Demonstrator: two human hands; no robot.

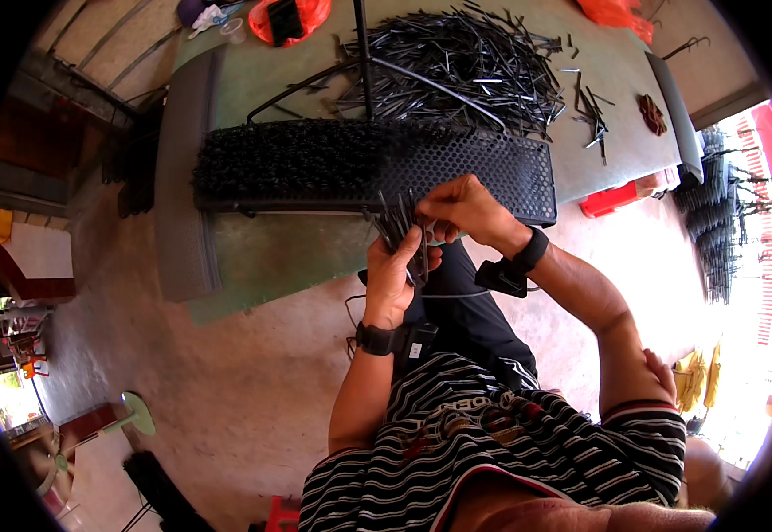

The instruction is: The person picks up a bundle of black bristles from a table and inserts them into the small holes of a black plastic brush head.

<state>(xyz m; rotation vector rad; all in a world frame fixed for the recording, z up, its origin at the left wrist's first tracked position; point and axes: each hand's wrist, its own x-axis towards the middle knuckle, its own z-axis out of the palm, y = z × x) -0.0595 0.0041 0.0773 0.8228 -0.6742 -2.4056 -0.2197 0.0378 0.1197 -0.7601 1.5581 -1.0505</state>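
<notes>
My left hand (389,282) is closed around a bundle of thin black strips (395,222), which fan upward past the thumb. Against the top of that bundle, my right hand (470,211) has its thumb and fingers pinched together; what lies between them is too small to make out. Just beyond both hands is a long black perforated panel (505,168). Dense black bristle tufts (284,160) cover its left and middle part, while the holes at its right end show bare. Thin black metal rods (366,75) rise behind the panel.
A large heap of loose black strips (457,66) lies on the green-covered table (262,288), with several scattered to its right. An orange-red bag (310,16) sits at the far left. A red stool (612,200) stands beyond the table's right edge. Dark racks (709,226) are stacked further right.
</notes>
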